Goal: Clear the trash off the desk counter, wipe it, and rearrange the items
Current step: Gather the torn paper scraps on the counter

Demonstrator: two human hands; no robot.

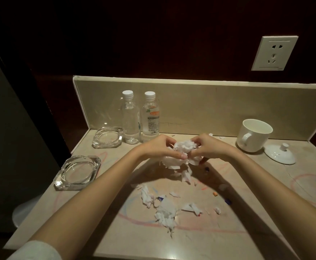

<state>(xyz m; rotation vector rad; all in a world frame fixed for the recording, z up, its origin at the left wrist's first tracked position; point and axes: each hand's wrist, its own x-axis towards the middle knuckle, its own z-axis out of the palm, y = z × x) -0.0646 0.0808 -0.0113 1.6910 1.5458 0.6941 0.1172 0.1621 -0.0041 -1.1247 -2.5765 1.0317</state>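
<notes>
At the counter's (pixel 116 246) left edge sits a glass ashtray (pixel 77 173), and a second ashtray (pixel 108 137) lies nearer the back left corner. Just right of that one, two capped bottles (pixel 130 119) stand side by side against the backsplash, the right one labelled.

Your left hand (pixel 158 147) and right hand (pixel 207 147) meet over the middle of the counter, both with fingers curled in around one wad (pixel 183 147) of white shredded tissue. Your left thumb lies across the front of the wad; your right fingers pinch it from the other side. Torn strips hang from it down toward the counter.

Closer to the front edge, between your forearms, more tissue scraps (pixel 165 212) lie scattered, with a few small coloured bits (pixel 215 193) among them to the right. Faint pink and blue crayon-like lines run across the counter surface.

Toward the back right corner a white mug (pixel 253 135) stands upright, handle facing you, and its lid (pixel 280 153) lies just beside it, knob up. A wall socket (pixel 274 53) is mounted above.
</notes>
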